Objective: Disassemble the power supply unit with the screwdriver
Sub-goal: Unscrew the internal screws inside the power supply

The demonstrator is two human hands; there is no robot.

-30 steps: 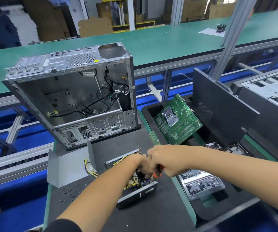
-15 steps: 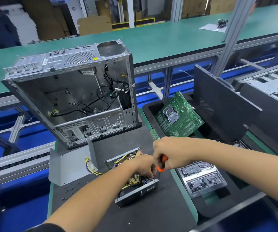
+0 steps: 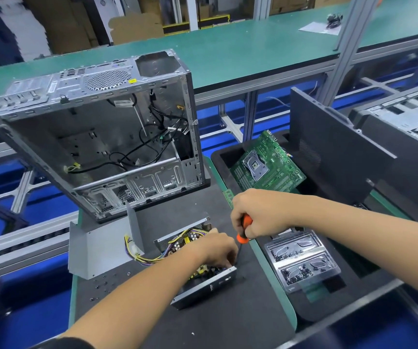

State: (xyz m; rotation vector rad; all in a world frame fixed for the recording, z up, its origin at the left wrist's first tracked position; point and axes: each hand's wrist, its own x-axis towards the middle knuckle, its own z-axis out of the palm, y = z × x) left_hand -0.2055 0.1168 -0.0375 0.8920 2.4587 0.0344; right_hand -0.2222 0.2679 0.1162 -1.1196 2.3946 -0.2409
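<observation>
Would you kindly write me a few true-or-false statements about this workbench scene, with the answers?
1. The right hand grips an orange-handled screwdriver. True.
2. The power supply unit has its cover on. False: it is open on top, with yellow wires and components showing.
3. The left hand rests on the power supply unit. True.
4. The green motherboard is mounted inside the computer case. False: it leans in a black tray to the right of the case.
5. The screwdriver lies flat on the mat. False: it is held, with its shaft pointing down at the unit.
</observation>
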